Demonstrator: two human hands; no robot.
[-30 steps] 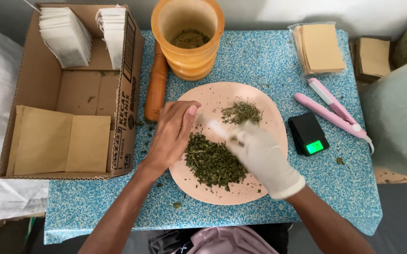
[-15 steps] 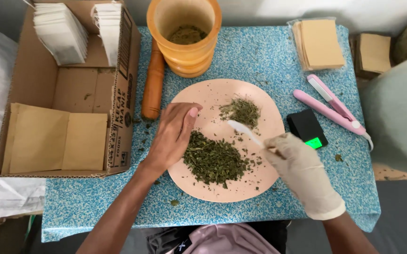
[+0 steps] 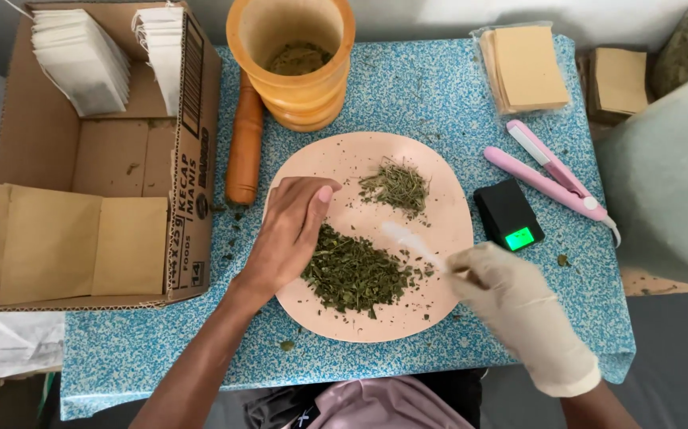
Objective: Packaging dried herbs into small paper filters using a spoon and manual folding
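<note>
L hand (image 3: 292,230) bare, loosely curled, fingertips on dried herb pile (image 3: 356,274) on pink plate (image 3: 447,202). Gloved R hand (image 3: 511,298) grips clear plastic spoon (image 3: 415,242) w/ tip over plate.

- Small home-style packing spot for dried herbs, not a factory line.
- Narrow bench (image 3: 455,103) under a blue speckled cover, crowded to its edges.
- Round peach plate (image 3: 360,159) carrying two heaps of dried green leaves (image 3: 352,274).
- Wooden mortar (image 3: 292,59) with crushed herb inside, wooden pestle (image 3: 244,147) lying just beside.
- Reused cardboard box (image 3: 141,159) stocked with white filter bags (image 3: 81,59) and flat brown pouches (image 3: 77,242).
- More brown pouches in a clear wrapper (image 3: 527,67) at the far edge.
- Small black pocket scale (image 3: 508,214) with lit green display.
- Pink handheld sealer (image 3: 550,171) beside the scale.
- One gloved right hand (image 3: 511,306), one bare left hand (image 3: 292,230): handwork at small scale.
</note>
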